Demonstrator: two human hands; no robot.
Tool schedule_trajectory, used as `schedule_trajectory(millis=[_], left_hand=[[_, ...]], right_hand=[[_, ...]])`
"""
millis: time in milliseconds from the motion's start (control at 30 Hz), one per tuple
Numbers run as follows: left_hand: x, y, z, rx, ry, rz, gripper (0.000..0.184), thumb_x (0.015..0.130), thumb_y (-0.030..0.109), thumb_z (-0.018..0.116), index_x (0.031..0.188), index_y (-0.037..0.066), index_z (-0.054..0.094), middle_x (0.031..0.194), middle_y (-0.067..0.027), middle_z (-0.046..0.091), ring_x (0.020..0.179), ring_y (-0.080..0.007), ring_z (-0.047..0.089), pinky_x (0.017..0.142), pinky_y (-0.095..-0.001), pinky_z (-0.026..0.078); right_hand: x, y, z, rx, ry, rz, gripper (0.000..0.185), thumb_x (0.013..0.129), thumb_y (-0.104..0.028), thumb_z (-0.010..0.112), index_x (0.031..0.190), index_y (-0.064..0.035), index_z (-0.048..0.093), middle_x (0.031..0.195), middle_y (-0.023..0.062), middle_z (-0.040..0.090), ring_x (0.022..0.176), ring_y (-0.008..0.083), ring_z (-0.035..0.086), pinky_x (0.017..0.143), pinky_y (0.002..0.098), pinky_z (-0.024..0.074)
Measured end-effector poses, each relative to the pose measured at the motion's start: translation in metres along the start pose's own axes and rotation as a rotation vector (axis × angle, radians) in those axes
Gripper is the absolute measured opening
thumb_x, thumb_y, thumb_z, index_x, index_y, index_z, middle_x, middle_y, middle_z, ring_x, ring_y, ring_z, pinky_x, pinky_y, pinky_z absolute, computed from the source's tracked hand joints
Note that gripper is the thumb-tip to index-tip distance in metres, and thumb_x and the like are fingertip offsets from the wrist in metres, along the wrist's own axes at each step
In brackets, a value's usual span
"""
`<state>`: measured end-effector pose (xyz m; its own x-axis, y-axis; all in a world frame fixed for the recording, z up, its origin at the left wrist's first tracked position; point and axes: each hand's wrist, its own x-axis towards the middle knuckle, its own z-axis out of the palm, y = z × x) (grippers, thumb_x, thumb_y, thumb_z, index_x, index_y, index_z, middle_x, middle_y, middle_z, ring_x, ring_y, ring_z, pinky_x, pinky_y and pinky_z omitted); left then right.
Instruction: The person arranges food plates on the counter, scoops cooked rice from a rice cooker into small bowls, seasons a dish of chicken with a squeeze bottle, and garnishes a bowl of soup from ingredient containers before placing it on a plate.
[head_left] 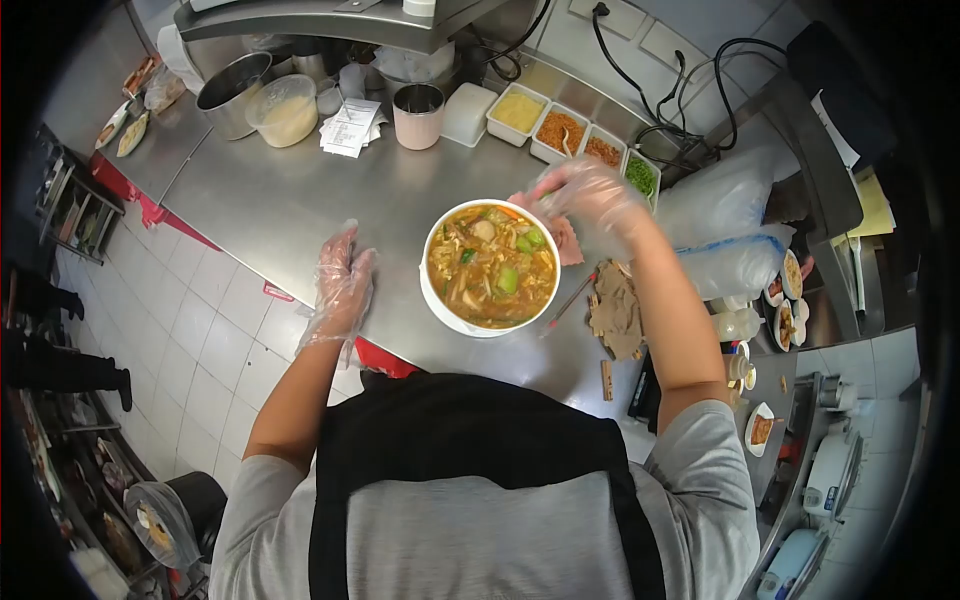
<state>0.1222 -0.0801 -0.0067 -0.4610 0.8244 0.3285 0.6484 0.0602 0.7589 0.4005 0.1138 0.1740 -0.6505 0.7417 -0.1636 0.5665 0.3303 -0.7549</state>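
A white bowl of thick brown soup with vegetables [492, 265] stands on the steel counter [270, 200] in front of me. My left hand [342, 280], in a clear plastic glove, lies at the counter's edge left of the bowl, fingers together and extended, holding nothing. My right hand [590, 195], also gloved, is just past the bowl's upper right rim, above a pink cloth [567, 240]. Its fingers are curled together; what they hold, if anything, I cannot make out. Behind it are trays of yellow shreds [518, 111], orange bits [560, 132] and chopped greens [641, 176].
A grey-brown cloth [616, 310] lies right of the bowl. Along the back are a pink cup [418, 118], paper slips [350, 127], a tub of pale liquid [284, 110] and a metal pot [235, 95]. Plastic bags [725, 265] stand at right. Someone's legs [75, 370] show at left.
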Motion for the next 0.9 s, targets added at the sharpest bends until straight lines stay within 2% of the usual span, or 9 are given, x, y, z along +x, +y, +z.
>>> schedule_trajectory(millis=[67, 300, 500, 533, 600, 633, 667, 733, 900], left_hand=[[0.000, 0.001, 0.001, -0.083, 0.022, -0.029, 0.048, 0.086, 0.018, 0.057, 0.130, 0.005, 0.046, 0.129, -0.0186, 0.044, 0.119, -0.0321, 0.045, 0.102, -0.0400, 0.037], [-0.001, -0.001, -0.001, -0.042, -0.027, 0.015, 0.052, 0.084, 0.016, 0.058, 0.132, 0.005, 0.043, 0.131, -0.0166, 0.042, 0.124, -0.0301, 0.042, 0.105, -0.0386, 0.035], [-0.001, -0.012, 0.002, -0.019, -0.027, 0.045, 0.058, 0.084, 0.013, 0.061, 0.137, 0.009, 0.038, 0.132, -0.0162, 0.039, 0.123, -0.0308, 0.041, 0.103, -0.0390, 0.037], [0.000, -0.011, 0.003, -0.089, -0.025, 0.042, 0.058, 0.084, 0.013, 0.061, 0.137, 0.009, 0.037, 0.132, -0.0160, 0.039, 0.123, -0.0303, 0.041, 0.103, -0.0388, 0.037], [-0.001, -0.010, 0.003, -0.224, -0.020, 0.025, 0.059, 0.084, 0.012, 0.061, 0.137, 0.010, 0.037, 0.133, -0.0155, 0.038, 0.123, -0.0295, 0.041, 0.103, -0.0385, 0.038], [-0.001, -0.008, 0.003, -0.206, -0.023, 0.013, 0.059, 0.084, 0.011, 0.061, 0.137, 0.009, 0.036, 0.133, -0.0152, 0.038, 0.123, -0.0290, 0.041, 0.103, -0.0381, 0.038], [-0.001, -0.006, 0.002, -0.186, -0.025, 0.001, 0.059, 0.084, 0.010, 0.061, 0.138, 0.009, 0.036, 0.133, -0.0150, 0.038, 0.123, -0.0285, 0.041, 0.103, -0.0378, 0.038], [0.002, -0.006, 0.001, -0.179, -0.019, -0.014, 0.059, 0.084, 0.009, 0.061, 0.137, 0.009, 0.036, 0.133, -0.0146, 0.038, 0.123, -0.0277, 0.041, 0.103, -0.0374, 0.039], [0.002, -0.007, 0.005, -0.221, 0.018, -0.010, 0.059, 0.082, 0.006, 0.062, 0.136, 0.007, 0.038, 0.132, -0.0145, 0.040, 0.122, -0.0269, 0.043, 0.101, -0.0371, 0.041]], right_hand=[[-0.007, -0.009, 0.025, -0.158, -0.044, -0.122, 0.013, 0.076, -0.004, 0.061, 0.088, -0.0028, 0.068, 0.092, 0.0072, 0.065, 0.090, 0.0186, 0.058, 0.080, 0.0318, 0.0462], [-0.019, -0.054, 0.039, -0.402, -0.035, -0.039, 0.016, 0.075, -0.008, 0.065, 0.090, -0.0062, 0.069, 0.096, 0.0102, 0.064, 0.091, 0.0200, 0.059, 0.082, 0.0298, 0.0454], [-0.015, -0.028, 0.030, -0.362, -0.179, -0.164, 0.022, 0.068, 0.002, 0.067, 0.088, -0.0071, 0.069, 0.098, 0.0094, 0.063, 0.095, 0.0219, 0.059, 0.084, 0.0319, 0.0471], [0.000, -0.017, 0.017, -0.054, -0.183, -0.055, 0.023, 0.068, 0.002, 0.066, 0.089, -0.0071, 0.069, 0.096, 0.0104, 0.063, 0.094, 0.0225, 0.060, 0.085, 0.0322, 0.0471], [0.023, -0.010, -0.021, -0.568, 0.061, -0.019, 0.022, 0.070, -0.001, 0.066, 0.091, -0.0071, 0.069, 0.097, 0.0109, 0.065, 0.093, 0.0233, 0.061, 0.085, 0.0313, 0.0473], [0.047, 0.019, -0.043, -0.722, 0.076, -0.048, 0.018, 0.073, -0.011, 0.064, 0.090, -0.0066, 0.070, 0.094, 0.0137, 0.065, 0.091, 0.0248, 0.062, 0.084, 0.0311, 0.0477], [0.084, 0.049, -0.062, -1.213, -0.072, 0.065, 0.020, 0.075, -0.017, 0.060, 0.090, -0.0066, 0.070, 0.101, 0.0169, 0.064, 0.094, 0.0268, 0.063, 0.085, 0.0323, 0.0480], [0.111, 0.093, -0.074, -1.205, 0.035, 0.271, 0.031, 0.075, -0.011, 0.054, 0.103, -0.0079, 0.067, 0.113, 0.0192, 0.061, 0.106, 0.0280, 0.059, 0.089, 0.0368, 0.0474], [0.126, 0.155, -0.064, -0.865, 0.319, 0.279, 0.038, 0.078, -0.014, 0.054, 0.115, -0.0137, 0.061, 0.116, 0.0141, 0.061, 0.108, 0.0306, 0.058, 0.092, 0.0387, 0.0455]])
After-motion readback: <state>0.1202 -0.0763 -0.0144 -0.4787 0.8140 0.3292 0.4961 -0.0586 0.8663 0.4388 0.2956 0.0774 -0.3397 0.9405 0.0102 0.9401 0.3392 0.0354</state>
